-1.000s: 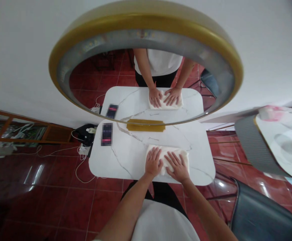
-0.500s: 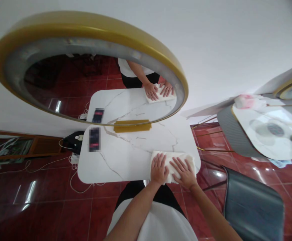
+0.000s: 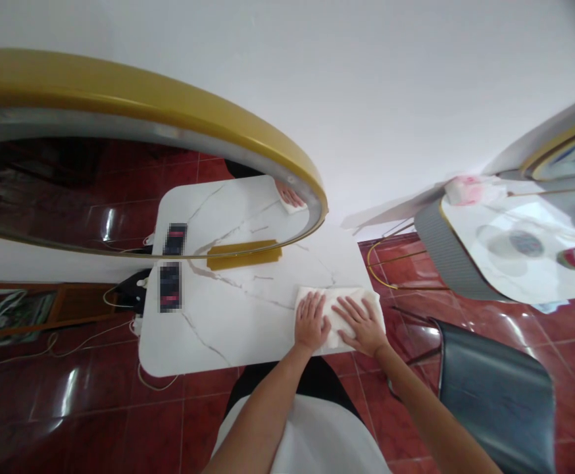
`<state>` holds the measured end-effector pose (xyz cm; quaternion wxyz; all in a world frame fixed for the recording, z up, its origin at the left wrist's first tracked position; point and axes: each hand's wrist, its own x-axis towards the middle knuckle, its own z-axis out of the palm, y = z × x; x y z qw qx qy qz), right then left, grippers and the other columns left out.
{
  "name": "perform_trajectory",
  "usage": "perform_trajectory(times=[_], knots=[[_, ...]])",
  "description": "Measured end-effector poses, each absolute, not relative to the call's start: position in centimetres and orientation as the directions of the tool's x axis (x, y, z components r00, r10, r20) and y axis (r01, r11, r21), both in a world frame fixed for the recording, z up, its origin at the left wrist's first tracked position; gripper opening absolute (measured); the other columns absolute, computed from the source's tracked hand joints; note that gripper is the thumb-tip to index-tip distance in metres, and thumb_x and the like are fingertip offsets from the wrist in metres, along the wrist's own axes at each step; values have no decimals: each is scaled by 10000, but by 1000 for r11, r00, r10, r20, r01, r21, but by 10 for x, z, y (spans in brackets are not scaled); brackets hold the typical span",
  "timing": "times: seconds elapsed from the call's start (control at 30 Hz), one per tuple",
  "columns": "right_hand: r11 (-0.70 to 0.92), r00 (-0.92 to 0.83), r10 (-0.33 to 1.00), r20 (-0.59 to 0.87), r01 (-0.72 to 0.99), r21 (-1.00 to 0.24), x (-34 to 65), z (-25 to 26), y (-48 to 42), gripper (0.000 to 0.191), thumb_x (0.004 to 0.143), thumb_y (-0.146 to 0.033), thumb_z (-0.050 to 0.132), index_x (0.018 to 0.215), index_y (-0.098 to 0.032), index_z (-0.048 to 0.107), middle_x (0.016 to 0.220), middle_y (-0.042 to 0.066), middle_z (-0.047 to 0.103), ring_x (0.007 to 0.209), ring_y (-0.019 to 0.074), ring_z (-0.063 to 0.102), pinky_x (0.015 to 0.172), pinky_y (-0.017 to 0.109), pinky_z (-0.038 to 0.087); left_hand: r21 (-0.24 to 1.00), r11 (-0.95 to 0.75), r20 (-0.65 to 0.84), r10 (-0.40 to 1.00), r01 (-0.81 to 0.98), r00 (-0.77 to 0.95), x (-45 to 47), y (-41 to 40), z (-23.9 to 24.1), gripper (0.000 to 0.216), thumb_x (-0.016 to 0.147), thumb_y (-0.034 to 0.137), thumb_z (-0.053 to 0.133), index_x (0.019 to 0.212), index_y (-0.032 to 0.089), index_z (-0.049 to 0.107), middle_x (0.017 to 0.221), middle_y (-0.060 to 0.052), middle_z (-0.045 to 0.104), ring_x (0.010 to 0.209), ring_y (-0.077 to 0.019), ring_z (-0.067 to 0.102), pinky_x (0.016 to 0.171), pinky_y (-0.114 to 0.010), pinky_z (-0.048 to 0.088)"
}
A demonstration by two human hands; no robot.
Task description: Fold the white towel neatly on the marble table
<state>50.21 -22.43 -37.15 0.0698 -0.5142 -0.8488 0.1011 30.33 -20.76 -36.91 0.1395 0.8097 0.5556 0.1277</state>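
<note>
A folded white cloth (image 3: 334, 303) lies flat on the right end of a white marble-patterned table (image 3: 238, 329). My left hand (image 3: 312, 321) rests palm down on the cloth's left half, fingers stretched forward. On its right half lies my right hand (image 3: 361, 324), palm down with fingers spread. Both hands press on the cloth without gripping it. A round gold-framed mirror (image 3: 193, 112) above the table reflects part of one hand and the cloth. What lies under the cloth is hidden.
A blurred dark object (image 3: 170, 287) lies on the table's left end. A gold bracket (image 3: 243, 255) sits below the mirror. To the right are a black chair (image 3: 495, 388) and a second table (image 3: 470, 243) with a pink-white pack (image 3: 472, 189). Cables run along the left floor.
My view has shifted, so the mirror and table appear farther left. Both hands and the cloth have moved rightward along the table, towards its right edge. The hands stay flat on the cloth.
</note>
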Motion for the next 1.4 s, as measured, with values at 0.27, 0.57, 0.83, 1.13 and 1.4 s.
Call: perform_trajectory(times=[0.27,0.57,0.83,1.13,1.4], knots=[[466,-477,878,34,837,-286,501,-369,-172,688,813,-510,527,1432,-349,276,1486,-7,311,1339,285,312,1118,499,85,349,-271,52,961,897,270,307,-168,-371,597,843,273,463,1423,230,326,1473,-22,359,1382,-230,263,1129,-435,266],[437,-452,892,18,850,-293,493,-367,-117,693,826,-521,518,1441,-350,248,1510,-3,252,1351,280,290,1121,495,63,348,-276,84,961,896,264,302,-110,-373,575,852,276,455,1413,219,345,1470,-36,363,1389,-228,246,1137,-431,233],[381,-390,920,22,884,-270,486,-366,-86,730,804,-581,516,1443,-339,259,1522,-1,219,1362,294,260,1121,497,56,354,-337,117,941,872,316,298,-70,-379,560,863,262,431,1413,215,340,1475,-31,356,1396,-219,223,1145,-429,208],[293,-292,955,43,924,-244,479,-373,-59,820,762,-647,544,1451,-319,243,1530,18,192,1359,307,260,1115,517,50,353,-362,64,929,863,363,297,-28,-378,572,872,322,438,1423,234,312,1459,-41,372,1324,-234,337,1120,-417,239],[257,-249,966,64,942,-217,472,-375,-67,788,780,-604,521,1454,-312,236,1529,16,201,1364,303,246,1110,536,70,344,-373,73,926,862,372,295,-29,-377,555,881,329,435,1416,235,320,1442,-44,399,1314,-219,354,1120,-410,246]])
